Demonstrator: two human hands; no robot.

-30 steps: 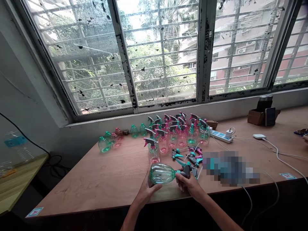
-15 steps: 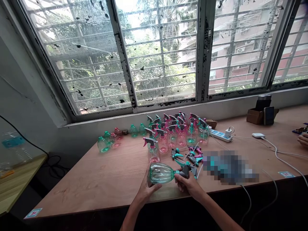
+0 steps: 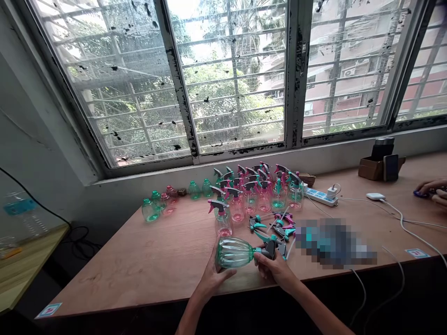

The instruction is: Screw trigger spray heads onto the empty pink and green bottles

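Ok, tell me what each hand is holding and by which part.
The left hand grips the green bottle by its ribbed body, with the bottle turned sideways. The right hand holds the spray head at the bottle's neck.

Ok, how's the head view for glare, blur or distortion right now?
Head view: the bright window backlights the table, but the green bottle between left hand and right hand is sharp; its frames bow from wide-angle distortion; a pixelated patch hides what lies right of the loose spray heads.

Both forearms (image 3: 191, 311) reach forward; the left hand (image 3: 211, 275) cups with curled fingers (image 3: 226, 275), the right hand (image 3: 276, 268) is clenched, knuckles up.
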